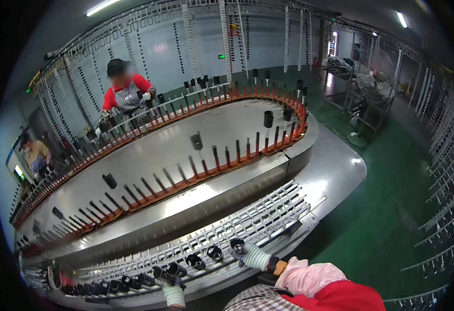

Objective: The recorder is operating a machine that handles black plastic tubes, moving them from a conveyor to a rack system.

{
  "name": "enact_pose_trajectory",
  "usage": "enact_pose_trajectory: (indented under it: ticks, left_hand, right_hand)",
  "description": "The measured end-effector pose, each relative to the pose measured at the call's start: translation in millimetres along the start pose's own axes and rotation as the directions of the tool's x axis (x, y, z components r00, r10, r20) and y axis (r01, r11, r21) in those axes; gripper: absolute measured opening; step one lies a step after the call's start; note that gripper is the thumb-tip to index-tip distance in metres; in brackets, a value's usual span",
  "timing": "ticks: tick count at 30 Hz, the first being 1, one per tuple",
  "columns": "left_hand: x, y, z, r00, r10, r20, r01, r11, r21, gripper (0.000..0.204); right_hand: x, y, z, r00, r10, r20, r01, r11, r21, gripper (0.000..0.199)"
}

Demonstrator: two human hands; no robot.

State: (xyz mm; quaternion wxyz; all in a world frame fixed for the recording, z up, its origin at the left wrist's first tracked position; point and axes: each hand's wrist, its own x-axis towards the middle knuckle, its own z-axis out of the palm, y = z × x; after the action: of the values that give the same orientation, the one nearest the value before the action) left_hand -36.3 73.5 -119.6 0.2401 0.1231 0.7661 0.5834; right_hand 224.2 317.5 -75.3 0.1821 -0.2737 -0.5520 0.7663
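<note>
My right hand (254, 256), in a striped knit glove, is closed around a black cup-shaped part (237, 243) at the right end of a row of such parts on the grey rack. My left hand (173, 292), in a matching glove, reaches up from the lower edge and has its fingers around another black cup-shaped part (160, 273). Between my hands stand more of them, among them an open-topped black cup (215, 253) and a second black cup (196, 262). Several more black parts (115, 285) line the rack to the left.
Grey metal racks (227, 223) lie on the steel bench before me. Beyond runs a looped conveyor (196, 173) with upright spindles, some carrying black cups. A person in red (128, 101) works across it, another person (37, 155) at far left. A fan (375, 75) stands right.
</note>
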Motion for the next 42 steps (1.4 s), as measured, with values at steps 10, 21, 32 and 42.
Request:
enact_pose_trajectory:
  ticks: [10, 21, 32, 42]
  left_hand:
    - [-6.2, -18.5, -28.9, 0.988, -0.107, -0.111, 0.112, 0.993, 0.047, 0.022]
    - [-17.9, -32.2, -52.5, 0.977, -0.136, -0.164, 0.129, 0.99, -0.053, 0.017]
    - [-29.2, -34.1, -44.6, 0.943, -0.286, -0.167, 0.233, 0.931, -0.282, 0.017]
    - [0.2, -32.3, -56.5, 0.942, -0.329, -0.065, 0.276, 0.869, -0.41, 0.007]
  right_hand:
    - [30.1, -164.7, -25.6, 0.982, -0.051, 0.182, 0.166, 0.695, -0.699, 0.02]
    - [212.2, -236.2, -118.9, 0.813, -0.488, -0.318, 0.026, 0.576, -0.817, 0.052]
    - [123.0, -302.9, -43.8, 0.892, -0.452, 0.002, 0.279, 0.553, 0.785, 0.018]
    - [1.8, -262.6, -53.3, 0.812, -0.582, 0.038, 0.251, 0.408, 0.878, 0.023]
